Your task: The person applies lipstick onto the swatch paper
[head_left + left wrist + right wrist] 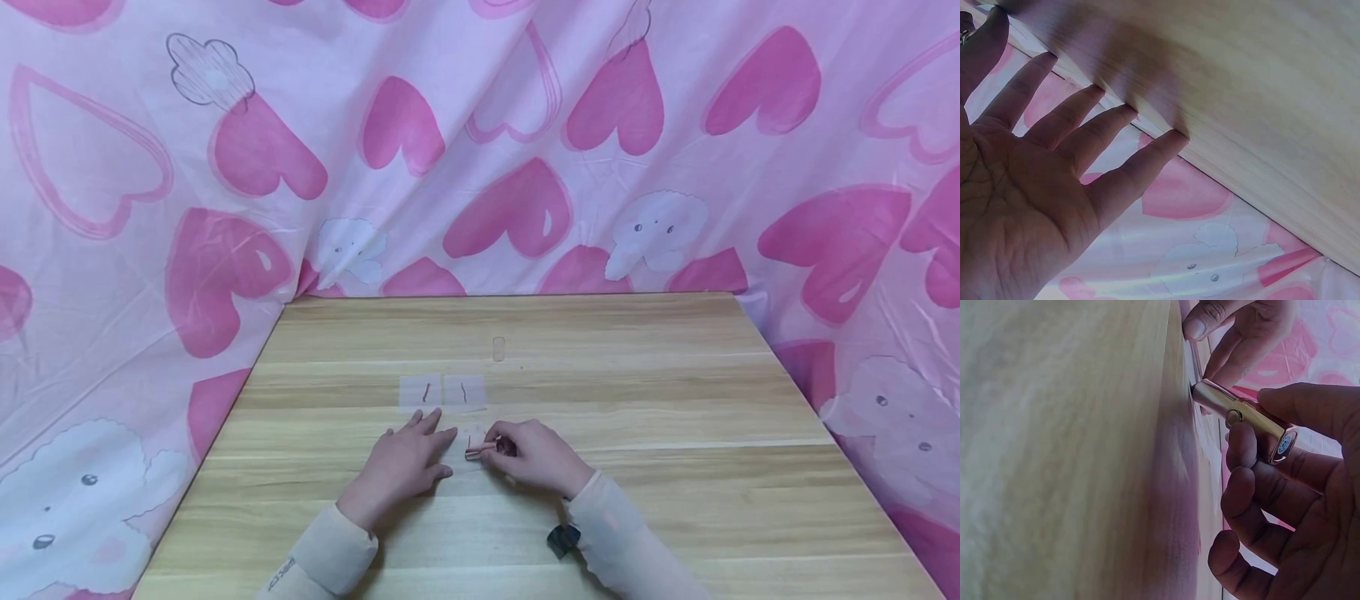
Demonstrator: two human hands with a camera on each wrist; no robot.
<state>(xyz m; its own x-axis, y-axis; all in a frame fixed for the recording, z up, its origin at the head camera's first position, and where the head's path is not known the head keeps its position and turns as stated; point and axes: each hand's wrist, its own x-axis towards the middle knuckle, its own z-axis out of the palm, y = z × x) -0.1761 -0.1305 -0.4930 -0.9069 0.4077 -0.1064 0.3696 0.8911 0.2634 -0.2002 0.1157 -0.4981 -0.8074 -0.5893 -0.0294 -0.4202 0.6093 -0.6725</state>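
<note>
My right hand (536, 454) pinches a shiny rose-gold lipstick tube (1250, 422) between thumb and fingers. The tube lies slanted, with its far end close to a small white paper (474, 430) that bears a short dark stroke. Part of that paper is hidden by the hand and tube; whether the tip touches it I cannot tell. My left hand (405, 460) is spread flat-fingered just left of this paper, fingertips resting down. Beyond the hands lie two white paper squares, the left one (408, 392) and the right one (476, 393), each marked with a reddish stroke.
A small clear rounded rectangular piece (498, 348) lies farther back on the wood-grain table (637, 358). Pink heart-patterned cloth (510, 208) hangs behind the table and along both sides. A black band (562, 542) is by the right sleeve.
</note>
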